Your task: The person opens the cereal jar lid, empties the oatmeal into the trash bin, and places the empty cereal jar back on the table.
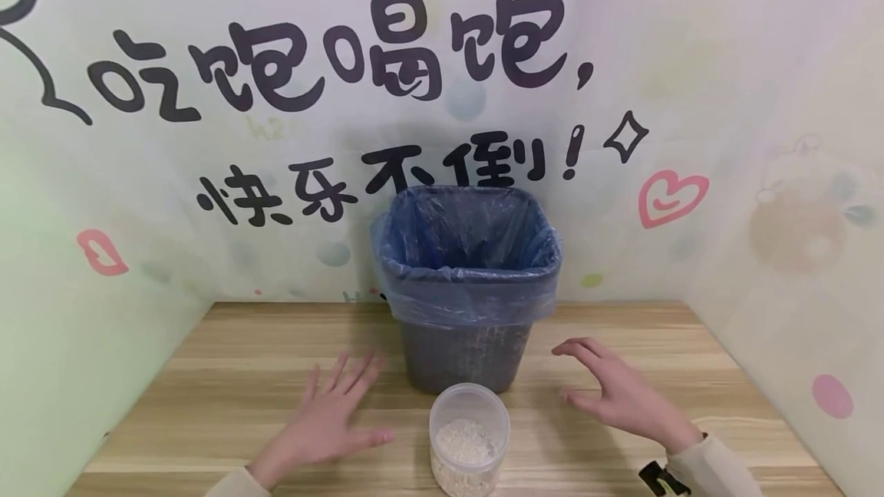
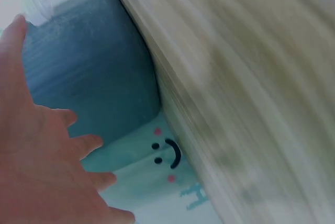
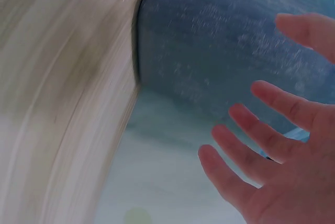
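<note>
Left hand [image 1: 324,424] is wide: fingers spread, thumb extended towards the tub [image 1: 471,402], nothing held. Right hand [image 1: 625,397] is also empty, its fingers slightly bent, its thumb set apart. We find the tub between them, midway between the left and right edges of the surface [image 1: 262,336] and in front of the bin [image 1: 459,355], which stands towards the far edge. Whether tub and bin touch, we cannot tell. The tub is upright and uncovered, with pale grains [image 1: 466,442] inside.

We judge the step in hand to be taking hold of the tub. To do it well, we should bring both palms in level and meet its wall together, below the rim, so that neither side pushes first. Pressure should be even and moderate: the wall looks like thin plastic and may flex. We should keep the tub upright, since loose grains could spill under tilt, and hold our fingers clear of the blue liner [image 1: 476,301], which could snag.
</note>
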`<state>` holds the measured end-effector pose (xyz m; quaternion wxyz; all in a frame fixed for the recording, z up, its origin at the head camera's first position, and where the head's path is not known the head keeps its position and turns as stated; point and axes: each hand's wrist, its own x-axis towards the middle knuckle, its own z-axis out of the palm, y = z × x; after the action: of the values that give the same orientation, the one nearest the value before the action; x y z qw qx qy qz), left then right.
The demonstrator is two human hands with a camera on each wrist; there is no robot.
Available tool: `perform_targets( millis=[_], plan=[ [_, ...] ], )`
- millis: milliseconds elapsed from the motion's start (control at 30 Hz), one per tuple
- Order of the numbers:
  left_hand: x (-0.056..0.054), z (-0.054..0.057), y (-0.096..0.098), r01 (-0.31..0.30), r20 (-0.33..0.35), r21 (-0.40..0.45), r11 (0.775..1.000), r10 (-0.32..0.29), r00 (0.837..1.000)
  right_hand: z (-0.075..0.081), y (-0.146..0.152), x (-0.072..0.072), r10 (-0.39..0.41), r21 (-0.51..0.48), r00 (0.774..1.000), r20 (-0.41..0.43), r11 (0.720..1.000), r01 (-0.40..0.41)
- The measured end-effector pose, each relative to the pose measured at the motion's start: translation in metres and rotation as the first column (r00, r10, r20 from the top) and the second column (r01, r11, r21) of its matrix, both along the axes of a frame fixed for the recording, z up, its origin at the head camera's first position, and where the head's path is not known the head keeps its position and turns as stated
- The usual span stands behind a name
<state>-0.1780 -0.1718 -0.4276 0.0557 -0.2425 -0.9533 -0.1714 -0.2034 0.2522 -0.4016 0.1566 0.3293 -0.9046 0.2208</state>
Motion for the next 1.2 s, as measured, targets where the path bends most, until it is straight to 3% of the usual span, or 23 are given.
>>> perform_targets(
  millis=[233, 367, 567, 700, 833, 967, 1067, 1200],
  plan=[
    [0.009, -0.009, 0.006, 0.164, -0.023, 0.07, 0.984, -0.163, 0.986, -0.003, -0.013, 0.008, 0.09, 0.014, 0.995, -0.045, 0.996, -0.09],
    [0.011, -0.009, 0.014, 0.227, 0.021, 0.145, 0.963, -0.233, 0.972, -0.005, -0.019, 0.009, 0.137, 0.021, 0.989, -0.056, 0.991, -0.136],
    [0.011, -0.009, 0.03, 0.289, 0.111, 0.264, 0.92, -0.326, 0.939, -0.006, -0.027, 0.012, 0.22, -0.01, 0.974, -0.052, 0.975, -0.221],
    [0.005, -0.012, 0.044, 0.338, 0.157, 0.318, 0.886, -0.4, 0.903, -0.006, -0.031, 0.013, 0.253, -0.023, 0.965, -0.064, 0.967, -0.254],
    [-0.005, -0.017, 0.058, 0.372, 0.212, 0.413, 0.831, -0.485, 0.849, -0.007, -0.033, 0.015, 0.256, -0.027, 0.965, -0.061, 0.966, -0.258],
    [-0.013, -0.023, 0.07, 0.353, 0.261, 0.559, 0.75, -0.563, 0.784, -0.01, -0.034, 0.016, 0.265, -0.032, 0.962, -0.063, 0.963, -0.268],
    [-0.017, -0.028, 0.077, 0.33, 0.276, 0.633, 0.7, -0.603, 0.748, -0.012, -0.035, 0.016, 0.278, -0.041, 0.958, -0.069, 0.959, -0.281],
    [-0.017, -0.031, 0.083, 0.276, 0.323, 0.697, 0.661, -0.634, 0.702, -0.015, -0.035, 0.015, 0.288, -0.066, 0.956, -0.046, 0.955, -0.291]
  ],
)
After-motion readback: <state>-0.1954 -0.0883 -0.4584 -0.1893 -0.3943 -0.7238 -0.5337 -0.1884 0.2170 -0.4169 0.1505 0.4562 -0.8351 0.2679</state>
